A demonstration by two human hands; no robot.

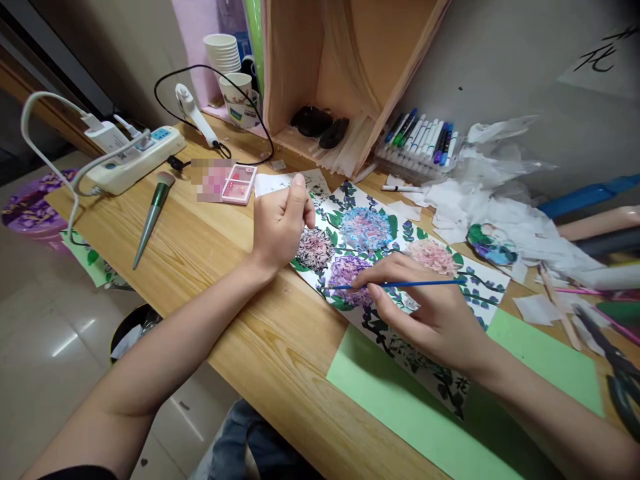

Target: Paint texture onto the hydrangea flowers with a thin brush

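Note:
A painted sheet with blue, pink and purple hydrangea flowers (367,230) lies on the wooden desk (210,267). My right hand (425,310) grips a thin blue paintbrush (425,284), its tip over the sheet's lower left edge near the purple flower. My left hand (280,223) rests as a closed fist on the sheet's left end, pinching a piece of white tissue (273,183). A green paper sheet (400,407) lies under the painting's near end.
A paint palette (490,245) and crumpled tissues (500,200) sit at right, markers in a tray (423,143) behind. A makeup brush (153,217), a pink compact (239,183), a power strip (135,157) and cups (235,87) are at left. Scissors (617,373) lie far right.

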